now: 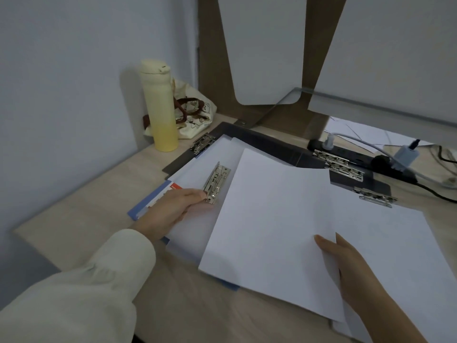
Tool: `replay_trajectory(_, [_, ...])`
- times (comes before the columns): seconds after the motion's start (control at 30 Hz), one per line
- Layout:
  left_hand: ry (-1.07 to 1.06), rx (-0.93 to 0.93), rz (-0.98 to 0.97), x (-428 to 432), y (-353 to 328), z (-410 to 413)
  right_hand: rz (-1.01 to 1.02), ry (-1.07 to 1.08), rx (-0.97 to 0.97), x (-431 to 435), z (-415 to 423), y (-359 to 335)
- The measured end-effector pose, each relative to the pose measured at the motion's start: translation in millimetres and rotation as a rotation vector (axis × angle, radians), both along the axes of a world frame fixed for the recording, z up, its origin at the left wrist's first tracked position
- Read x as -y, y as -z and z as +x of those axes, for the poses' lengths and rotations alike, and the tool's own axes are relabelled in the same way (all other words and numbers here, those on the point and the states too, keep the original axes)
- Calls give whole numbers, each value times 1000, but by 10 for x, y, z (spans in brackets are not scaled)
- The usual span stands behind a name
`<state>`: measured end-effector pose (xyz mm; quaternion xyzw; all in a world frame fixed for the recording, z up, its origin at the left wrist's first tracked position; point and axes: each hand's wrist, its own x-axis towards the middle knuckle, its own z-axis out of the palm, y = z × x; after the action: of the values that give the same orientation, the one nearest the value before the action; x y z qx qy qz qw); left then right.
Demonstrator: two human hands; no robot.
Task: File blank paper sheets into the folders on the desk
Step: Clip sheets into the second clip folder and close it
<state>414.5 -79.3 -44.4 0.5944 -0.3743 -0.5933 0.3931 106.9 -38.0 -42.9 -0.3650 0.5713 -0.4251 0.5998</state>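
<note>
On the worktop (pixel 86 219), centre-left: a blue folder (pixel 148 204) lies open, its pale inner face up and a metal clip (pixel 215 183) running along its spine side. Left hand (pixel 173 209), in a cream sleeve (pixel 99 280), reaches in from the near left; its fingers are curled and grip the near end of the metal clip. Right hand (pixel 351 273) comes in from the near right, thumb on top of a blank paper sheet (pixel 267 219) and fingers hidden under it, so the sheet is pinched at its near-right edge. The sheet sits tilted across the folder's right half, its left edge just beside the clip, not under it. Hands well apart, each clamped on its own thing. A stack of sheets (pixel 395 243) lies under and to the right of the held one. Behind, dark folders (pixel 272 144) lie open and overlapping, and their clips show at the far left and far right. In the far-left corner a pale yellow bottle (pixel 159 107) stands upright, a printed cloth bag (pixel 195 117) touching it from behind. At the far right is a black power strip (pixel 358 157) with plugs and cables in it.
</note>
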Motion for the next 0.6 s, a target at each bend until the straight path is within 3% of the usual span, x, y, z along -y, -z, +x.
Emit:
replay_trajectory(0.1, [48,-65,23,25,-90,2,1,-10,-11,-16,-11,0])
replay_trajectory(0.27, [135,245,91,295,-458,-61,-2,-27,-26,-30,-19,6])
replay_trajectory(0.6, [20,516,-101,638,-457,-310,7,4,60,-13,66,-4])
